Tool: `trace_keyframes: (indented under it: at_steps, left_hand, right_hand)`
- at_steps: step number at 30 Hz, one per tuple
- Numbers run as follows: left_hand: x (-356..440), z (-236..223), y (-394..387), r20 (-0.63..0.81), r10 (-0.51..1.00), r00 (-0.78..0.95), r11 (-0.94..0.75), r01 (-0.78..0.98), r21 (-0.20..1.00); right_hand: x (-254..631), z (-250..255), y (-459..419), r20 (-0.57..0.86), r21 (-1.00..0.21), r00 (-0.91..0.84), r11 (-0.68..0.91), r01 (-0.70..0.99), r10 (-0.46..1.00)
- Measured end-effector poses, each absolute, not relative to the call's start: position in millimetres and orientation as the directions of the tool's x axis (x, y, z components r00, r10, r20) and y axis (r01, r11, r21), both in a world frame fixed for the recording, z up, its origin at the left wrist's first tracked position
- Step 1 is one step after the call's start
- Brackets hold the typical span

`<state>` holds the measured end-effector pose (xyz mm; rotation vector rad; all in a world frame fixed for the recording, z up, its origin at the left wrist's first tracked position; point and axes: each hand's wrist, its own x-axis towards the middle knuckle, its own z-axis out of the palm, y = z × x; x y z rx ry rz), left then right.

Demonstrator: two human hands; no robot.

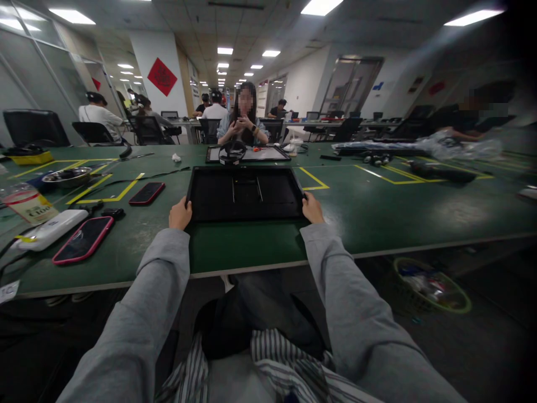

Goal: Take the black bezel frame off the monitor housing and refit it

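Note:
A wide black rectangular tray-like panel lies on the green table straight ahead, with a raised rim and two thin, bright metal strips near its middle. My left hand is closed on its left edge, thumb along the rim. At the opposite edge, my right hand grips the panel in the same way. The fingers under and behind the rim are partly hidden. Just beyond the panel sits a white-surfaced board with a dark frame, and black headphones rest at its near side.
To the left are a pink-edged phone, a red-edged phone, a white power strip, a bottle and a metal bowl. Plastic-wrapped items lie back right. A basket stands below. A person sits opposite.

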<state>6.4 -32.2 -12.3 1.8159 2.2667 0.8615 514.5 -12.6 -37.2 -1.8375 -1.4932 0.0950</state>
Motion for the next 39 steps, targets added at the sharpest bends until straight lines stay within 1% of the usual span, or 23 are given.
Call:
trace_keyframes:
  at_steps: [6, 13, 18, 22, 25, 28, 29, 31, 33, 35, 37, 39]
  left_hand:
    - [7, -12, -30, 0.226, 0.931, -0.287, 0.151, 0.866, 0.476]
    - [5, -13, -29, 0.238, 0.928, -0.287, 0.152, 0.874, 0.461]
    - [3, -14, -27, 0.213, 0.931, -0.298, 0.171, 0.868, 0.467]
    - [5, -12, -29, 0.197, 0.932, -0.304, 0.184, 0.867, 0.464]
    - [9, -10, -32, 0.186, 0.934, -0.305, 0.195, 0.872, 0.448]
    - [11, -8, -33, 0.172, 0.937, -0.303, 0.203, 0.876, 0.437]
    - [11, -8, -33, 0.172, 0.937, -0.305, 0.205, 0.876, 0.436]
    - [11, -9, -33, 0.177, 0.936, -0.303, 0.201, 0.876, 0.437]
    - [10, -10, -32, 0.185, 0.936, -0.298, 0.193, 0.878, 0.438]
    - [9, -10, -32, 0.193, 0.937, -0.292, 0.186, 0.883, 0.431]
    - [10, -10, -33, 0.194, 0.939, -0.283, 0.181, 0.889, 0.420]
    - [11, -9, -34, 0.192, 0.941, -0.277, 0.181, 0.896, 0.406]
  right_hand:
    - [509, -34, -16, 0.371, -0.555, 0.328, -0.075, 0.828, 0.869]
    - [510, -32, -19, 0.362, -0.527, 0.315, -0.086, 0.845, 0.877]
    - [501, -30, -26, 0.321, -0.475, 0.358, -0.178, 0.862, 0.877]
    - [495, -29, -33, 0.312, -0.464, 0.377, -0.207, 0.861, 0.872]
    - [494, -26, -36, 0.370, -0.470, 0.445, -0.249, 0.847, 0.816]
    - [486, -16, -37, 0.487, -0.510, 0.534, -0.271, 0.816, 0.691]
    - [478, -12, -37, 0.524, -0.527, 0.545, -0.254, 0.811, 0.654]
    - [452, -5, -37, 0.589, -0.542, 0.518, -0.172, 0.822, 0.620]
    - [412, -1, -37, 0.646, -0.526, 0.420, -0.027, 0.850, 0.637]
    - [364, -1, -37, 0.680, -0.509, 0.286, 0.154, 0.847, 0.675]
    - [320, -4, -36, 0.656, -0.507, 0.165, 0.268, 0.819, 0.736]
    - [289, -9, -35, 0.596, -0.509, 0.069, 0.309, 0.803, 0.800]
